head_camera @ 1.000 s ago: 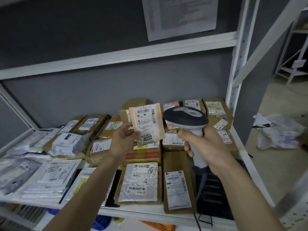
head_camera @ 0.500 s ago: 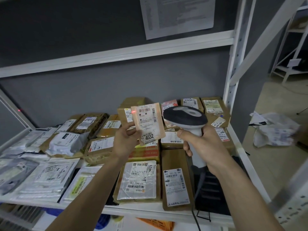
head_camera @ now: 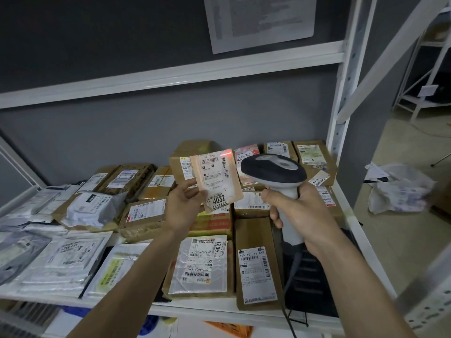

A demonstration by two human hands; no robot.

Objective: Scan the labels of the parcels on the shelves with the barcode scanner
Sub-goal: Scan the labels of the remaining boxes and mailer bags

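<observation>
A white metal shelf (head_camera: 219,311) spans the lower frame. Brown cardboard parcels (head_camera: 256,264) with white labels crowd its centre and right; grey plastic mailer bags (head_camera: 61,262) overlap at lower left, touching one another.

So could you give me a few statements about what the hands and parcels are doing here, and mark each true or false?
1. The left hand holds up a small parcel numbered 4032. True.
2. The right hand grips the barcode scanner by its handle. True.
3. The scanner's red light falls on the parcel numbered 4021. False: the red glow shows at the top of the held parcel's label; 4021 lies flat on the shelf.
4. The scanner is cordless. False: a cable runs down from its handle.
5. A printed sheet hangs on the wall above the shelf. True.
</observation>
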